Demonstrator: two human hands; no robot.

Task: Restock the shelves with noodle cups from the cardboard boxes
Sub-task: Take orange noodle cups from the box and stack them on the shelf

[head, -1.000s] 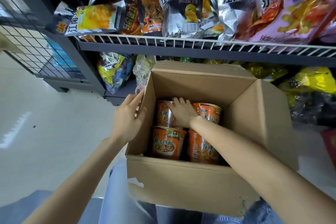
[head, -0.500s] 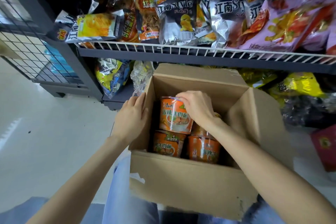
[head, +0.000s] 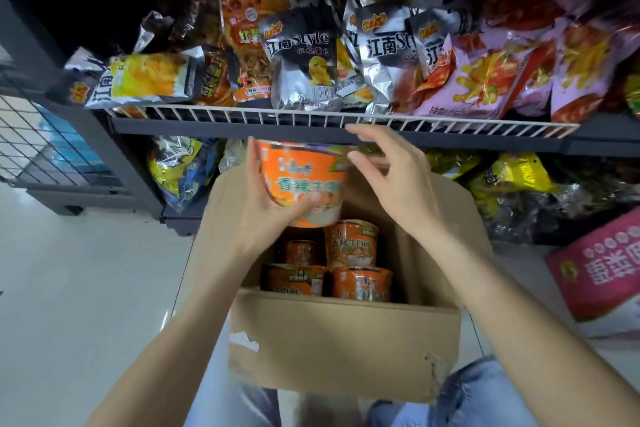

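**One cup up out of the box**

My left hand point(head: 266, 208) gripped an orange noodle cup point(head: 303, 180) from below and behind, thumb curled across its front near the base, fingers wrapped up its far side. I held it upright above the open cardboard box point(head: 343, 347), its lid level with the front rail of the wire shelf point(head: 311, 116). My right hand point(head: 394, 180) was at the cup's right side with the thumb tip touching the rim; the other fingers were spread and relaxed, arching above the lid without closing on anything.

The box sat in front of my knees, flaps standing open. Four more noodle cups point(head: 349, 243) showed inside, packed close together in two rows, the one at back right standing higher than its neighbours.

Above, the shelf was crowded with snack bags point(head: 301, 59), silver, yellow and pink, leaning against the white rail. More yellow bags point(head: 512, 177) lay on the lower shelf behind the box. A pink carton point(head: 599, 267) rested tilted on the pale floor point(head: 86, 288) to my right, well apart from the box.
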